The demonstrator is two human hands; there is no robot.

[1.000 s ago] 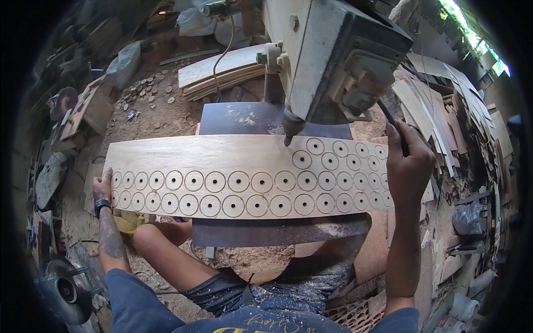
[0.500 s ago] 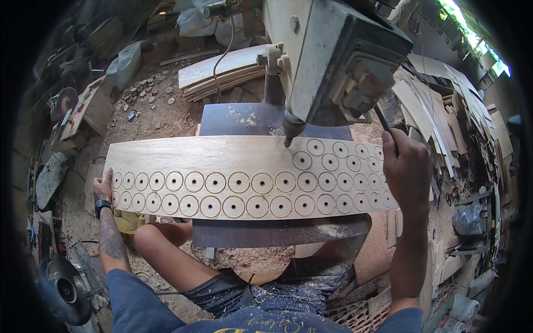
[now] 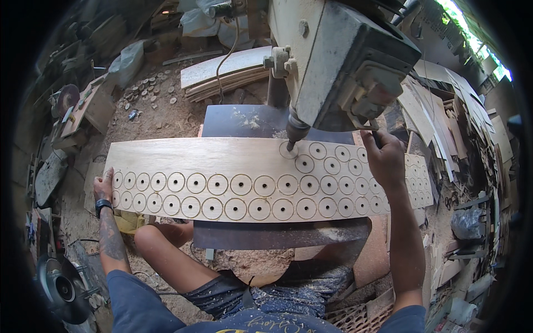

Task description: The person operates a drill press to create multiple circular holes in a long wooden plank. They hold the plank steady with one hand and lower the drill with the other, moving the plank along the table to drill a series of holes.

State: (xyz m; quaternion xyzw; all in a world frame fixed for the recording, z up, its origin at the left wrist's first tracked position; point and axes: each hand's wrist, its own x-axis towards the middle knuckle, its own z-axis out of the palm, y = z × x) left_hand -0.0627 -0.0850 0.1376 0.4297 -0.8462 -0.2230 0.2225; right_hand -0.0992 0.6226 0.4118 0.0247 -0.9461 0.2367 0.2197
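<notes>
A long pale plywood board [image 3: 183,158] lies across the dark work table of a drill press [image 3: 344,72]. Rows of ring-shaped cuts with a dark centre hole cover its near half and right end; the far left part is plain. My left hand [image 3: 103,186] grips the board's left end, fingers wrapped round the edge. On the right, my right hand [image 3: 387,155] is closed round the press's dark feed lever [image 3: 377,137]. The chuck [image 3: 297,129] is down at the board's far edge, its bit touching the wood inside a faint new ring.
Behind the table [image 3: 227,119] lies a stack of curved plywood sheets [image 3: 225,72]. Small wooden discs [image 3: 147,91] are scattered on the dusty floor at far left. Wood offcuts [image 3: 444,119] pile up along the right; a black fan [image 3: 64,288] stands at near left.
My right hand has pulled the lever down and toward me. The chuck has dropped slightly and a ring now shows round the bit. My left hand stays on the board's end.
</notes>
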